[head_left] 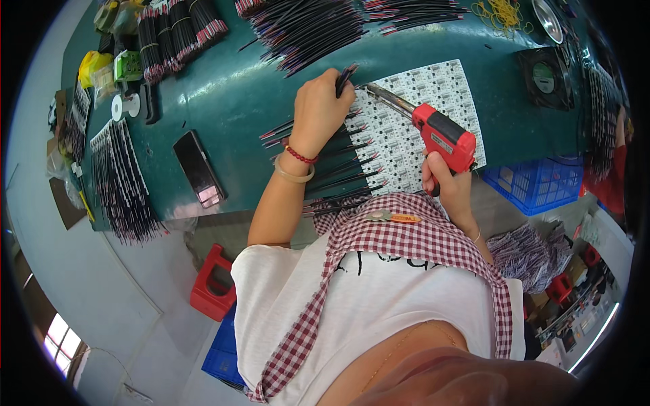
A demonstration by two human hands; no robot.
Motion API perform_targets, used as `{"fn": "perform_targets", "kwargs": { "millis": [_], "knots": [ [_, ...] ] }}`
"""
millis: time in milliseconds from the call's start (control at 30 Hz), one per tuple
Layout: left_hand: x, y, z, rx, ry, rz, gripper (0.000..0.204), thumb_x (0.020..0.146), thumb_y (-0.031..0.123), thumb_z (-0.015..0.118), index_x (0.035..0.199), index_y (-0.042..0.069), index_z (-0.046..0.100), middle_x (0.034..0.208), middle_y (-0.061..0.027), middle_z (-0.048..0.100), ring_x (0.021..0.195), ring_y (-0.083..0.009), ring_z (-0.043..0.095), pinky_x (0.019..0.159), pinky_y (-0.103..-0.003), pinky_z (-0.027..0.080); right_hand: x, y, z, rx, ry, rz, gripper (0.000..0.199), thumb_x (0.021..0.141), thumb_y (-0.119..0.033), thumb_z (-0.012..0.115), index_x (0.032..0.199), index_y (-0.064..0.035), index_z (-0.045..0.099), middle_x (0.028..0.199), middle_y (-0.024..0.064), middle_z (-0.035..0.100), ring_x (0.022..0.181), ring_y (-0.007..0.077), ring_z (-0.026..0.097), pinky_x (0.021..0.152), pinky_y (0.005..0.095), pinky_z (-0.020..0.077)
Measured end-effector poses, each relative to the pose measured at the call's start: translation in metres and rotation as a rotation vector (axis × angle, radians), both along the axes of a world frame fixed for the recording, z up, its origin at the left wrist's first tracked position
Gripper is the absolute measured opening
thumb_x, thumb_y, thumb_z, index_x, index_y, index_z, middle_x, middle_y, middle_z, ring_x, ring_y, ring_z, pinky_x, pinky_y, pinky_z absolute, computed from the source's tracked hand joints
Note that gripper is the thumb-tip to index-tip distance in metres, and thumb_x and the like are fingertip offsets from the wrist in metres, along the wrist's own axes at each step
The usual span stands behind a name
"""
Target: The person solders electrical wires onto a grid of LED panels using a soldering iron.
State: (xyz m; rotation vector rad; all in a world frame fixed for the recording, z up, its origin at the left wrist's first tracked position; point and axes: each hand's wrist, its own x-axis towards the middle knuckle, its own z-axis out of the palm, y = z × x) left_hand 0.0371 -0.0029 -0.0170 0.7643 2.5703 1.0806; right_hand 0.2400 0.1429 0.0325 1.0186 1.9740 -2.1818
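Observation:
My right hand [452,184] is wrapped round the handle of a red and black soldering gun [443,135]. Its metal tip reaches to the upper left edge of a white circuit board sheet [443,84], close to my left hand [321,108]. Pinched in the left fingers is a small bunch of short black wires [346,78] with coloured ends. Below that hand, several black wires [342,166] stick out leftward from the sheet's left side. Whether the tip touches a wire is too small to tell.
Piles of black wires [305,30] lie along the far side of the green table [230,88]. Left are a phone [198,168], a solder spool [126,106] and a wired board strip [122,179]. A small black fan [545,78] sits at right, above a blue crate [535,183].

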Motion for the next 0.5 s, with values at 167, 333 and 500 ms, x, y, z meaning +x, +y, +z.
{"fn": "perform_targets", "kwargs": {
  "millis": [167,333,500],
  "knots": [
    [0.001,0.0,0.001,0.004,0.005,0.009,0.025,0.081,0.018,0.061,0.074,-0.005,0.056,0.056,-0.0211,0.053,0.05,-0.0361,0.053,0.051,-0.041,0.04,0.0,-0.002,0.005,0.002,-0.016,-0.012,0.023,0.093,-0.017,0.052,0.103,0.0028,0.054,0.061,0.0034,0.053,0.048,0.0076,0.046,0.046,0.0227,0.0384],
    [0.0,-0.001,0.002,0.006,0.01,0.0,0.026,0.081,0.019,0.061,0.072,-0.005,0.055,0.057,-0.021,0.053,0.051,-0.0367,0.052,0.051,-0.041,0.039,-0.001,-0.003,0.013,-0.026,0.058,-0.067,0.017,0.092,-0.016,0.054,0.094,0.0005,0.055,0.06,0.0013,0.053,0.048,0.0062,0.046,0.046,0.0217,0.0375],
    [0.0,0.0,0.0,0.02,0.005,0.003,0.027,0.081,0.019,0.061,0.071,-0.005,0.054,0.057,-0.021,0.053,0.052,-0.0374,0.053,0.051,-0.041,0.04,0.001,-0.003,0.008,0.0,-0.012,-0.027,0.029,0.093,-0.017,0.051,0.113,0.0039,0.054,0.062,0.003,0.052,0.05,0.0073,0.046,0.048,0.0223,0.0392]
  ]
}}
